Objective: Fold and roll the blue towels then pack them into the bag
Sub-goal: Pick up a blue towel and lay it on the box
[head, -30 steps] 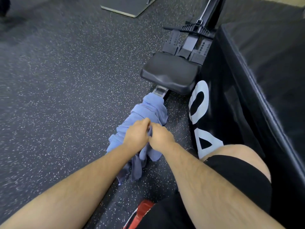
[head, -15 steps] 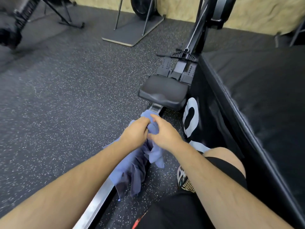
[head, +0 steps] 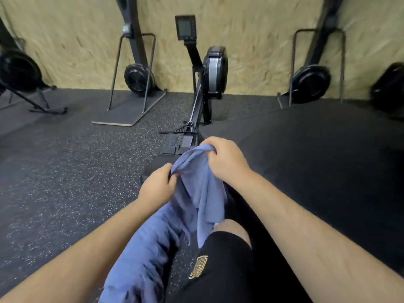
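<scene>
Both hands were on the task's thing. The left hand (head: 156, 185) pinched a fold of the crumpled blue cloth towel (head: 197, 193) at its near edge; the right hand (head: 228, 159) gripped the bunched top of the same cloth, fingers curled round it, a little higher and farther out. The towel was held up between the hands, above the knee; the rest hung in loose folds and trailed toward the lower left, beside the black shorts with a gold emblem (head: 220, 272); could not tell whether it was one towel or several. No bag was in view.

Step in hand, as judged: finding the corners and opening the cloth flat before any fold. To do it well: work each hand along the top hem to a corner; draw the hands apart until the edge goes taut; shake out the twist; lay it flat and square the edges first, since a crooked fold would likely give a lumpy roll.

Surface: dark rubber floor flecked with white (head: 65, 176); a wide black padded platform (head: 323, 162) lay just to the right, probably the best flat place for folding. Room: a black rowing machine (head: 213, 68) stood straight ahead; more machines stood along a pale chipboard wall (head: 258, 40).
</scene>
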